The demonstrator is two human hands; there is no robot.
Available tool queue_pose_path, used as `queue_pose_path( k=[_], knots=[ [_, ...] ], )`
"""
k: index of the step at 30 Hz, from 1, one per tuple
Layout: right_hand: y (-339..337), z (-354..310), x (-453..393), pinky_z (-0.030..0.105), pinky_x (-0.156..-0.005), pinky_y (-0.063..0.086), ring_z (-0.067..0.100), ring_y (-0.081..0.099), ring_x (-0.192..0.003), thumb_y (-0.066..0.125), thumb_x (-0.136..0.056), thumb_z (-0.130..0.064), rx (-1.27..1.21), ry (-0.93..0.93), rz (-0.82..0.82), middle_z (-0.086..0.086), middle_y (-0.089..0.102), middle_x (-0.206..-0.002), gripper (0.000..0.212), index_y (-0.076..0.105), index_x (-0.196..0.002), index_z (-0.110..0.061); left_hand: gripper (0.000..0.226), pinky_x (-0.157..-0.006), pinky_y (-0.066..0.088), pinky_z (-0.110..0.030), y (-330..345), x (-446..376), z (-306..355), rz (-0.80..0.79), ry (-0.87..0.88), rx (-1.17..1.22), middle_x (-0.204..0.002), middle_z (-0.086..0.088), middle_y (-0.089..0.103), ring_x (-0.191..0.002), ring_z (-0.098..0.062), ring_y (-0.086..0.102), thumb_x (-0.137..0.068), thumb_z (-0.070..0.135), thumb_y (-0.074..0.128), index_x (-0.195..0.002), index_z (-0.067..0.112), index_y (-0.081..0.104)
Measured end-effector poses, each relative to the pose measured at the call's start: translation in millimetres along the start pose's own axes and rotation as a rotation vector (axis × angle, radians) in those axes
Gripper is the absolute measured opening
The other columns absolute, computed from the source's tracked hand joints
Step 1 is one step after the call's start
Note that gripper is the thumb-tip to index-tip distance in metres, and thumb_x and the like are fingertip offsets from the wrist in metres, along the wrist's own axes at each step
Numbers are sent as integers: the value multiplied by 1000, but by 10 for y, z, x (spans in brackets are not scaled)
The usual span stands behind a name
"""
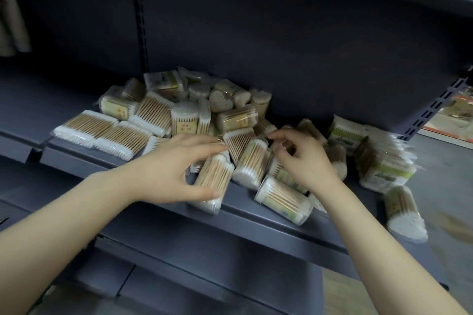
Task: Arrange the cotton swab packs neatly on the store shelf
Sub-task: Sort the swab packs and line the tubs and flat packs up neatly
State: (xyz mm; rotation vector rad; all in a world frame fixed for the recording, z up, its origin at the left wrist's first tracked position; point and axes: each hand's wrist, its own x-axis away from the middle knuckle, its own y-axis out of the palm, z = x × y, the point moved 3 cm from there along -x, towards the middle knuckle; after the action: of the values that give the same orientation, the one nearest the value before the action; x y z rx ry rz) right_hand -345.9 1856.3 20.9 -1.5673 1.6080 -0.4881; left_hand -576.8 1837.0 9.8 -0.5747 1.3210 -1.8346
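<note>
A loose heap of cotton swab packs (184, 115) covers the dark grey shelf (158, 212): clear round tubs and flat bags, lying at all angles. My left hand (169, 169) grips a lying tub (217, 176) near the shelf's front edge, thumb on its near side and fingers over the far side. My right hand (307, 163) hovers over the middle of the heap, fingers loosely curled with nothing plainly held. Two more tubs (253, 161) (284, 202) lie between and below the hands.
Flat bags (102, 133) lie side by side at the left; a leaning stack of bags (384, 161) stands at the right. One tub (404, 212) lies at the shelf's right end. A slotted upright (142, 28) runs up the back panel. Pale packs (10, 20) sit far left.
</note>
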Motion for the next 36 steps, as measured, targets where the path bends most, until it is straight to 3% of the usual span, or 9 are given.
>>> queue_pose_path(
  k=[2,6,10,16,20,23,28,31,36],
  knots=[
    [21,-28,27,5,-69,37,1,53,-86,53,-88,-14,-3,-32,-6,-6,61,-105,26,63,-110,-24,95,-108,8,-18,42,36,-18,-52,6,-50,-141,29,11,-131,8,4,-55,83,37,-139,51,8],
    [80,-122,99,4,-70,38,3,54,-84,56,-87,-15,14,-108,-30,-11,57,-102,25,63,-110,-25,106,-102,-1,-8,83,30,4,-65,-7,-63,-150,22,10,-127,11,1,-54,80,43,-145,38,8],
    [124,-183,138,15,-78,36,6,50,-100,55,-88,-17,16,-121,-58,-12,54,-105,25,62,-110,-24,101,-104,3,-10,91,29,45,-86,-42,-84,-151,18,9,-138,-3,4,-73,53,68,-148,30,5],
    [16,-166,140,0,-70,36,5,53,-91,55,-88,-15,3,-107,-7,-9,60,-104,23,64,-107,-26,104,-108,11,-15,120,36,114,-81,-65,-43,-150,14,12,-137,-6,13,-70,53,70,-148,27,6],
    [-175,-67,154,1,-67,37,5,55,-87,55,-87,-12,2,-53,68,-10,62,-100,25,65,-106,-25,108,-100,20,-12,-3,55,283,-23,-64,84,-141,19,18,-128,1,23,-57,72,59,-146,32,13],
    [-421,56,199,14,-71,41,7,55,-89,53,-86,-10,10,2,155,-9,62,-100,27,66,-106,-23,107,-94,24,-14,-114,-21,476,68,-18,90,-136,20,24,-118,6,25,-51,76,44,-145,36,15],
    [-871,369,380,18,-72,43,12,59,-89,52,-84,-3,-4,107,300,-8,64,-97,28,66,-97,-23,101,-103,24,-18,-50,-335,995,68,89,69,-144,14,19,-132,-5,23,-70,61,64,-148,30,9],
    [-1065,531,563,12,-68,40,11,56,-85,50,-82,0,46,158,336,-7,64,-97,32,64,-94,-26,102,-109,25,-26,138,-581,1302,57,139,77,-148,10,17,-135,-10,22,-72,59,64,-149,24,7],
    [-1270,780,861,21,-71,37,17,55,-83,44,-81,5,57,289,377,4,62,-100,38,63,-101,-20,102,-109,27,-31,506,-915,1698,-6,199,64,-149,4,21,-136,-16,26,-71,63,63,-149,20,12]
  ],
)
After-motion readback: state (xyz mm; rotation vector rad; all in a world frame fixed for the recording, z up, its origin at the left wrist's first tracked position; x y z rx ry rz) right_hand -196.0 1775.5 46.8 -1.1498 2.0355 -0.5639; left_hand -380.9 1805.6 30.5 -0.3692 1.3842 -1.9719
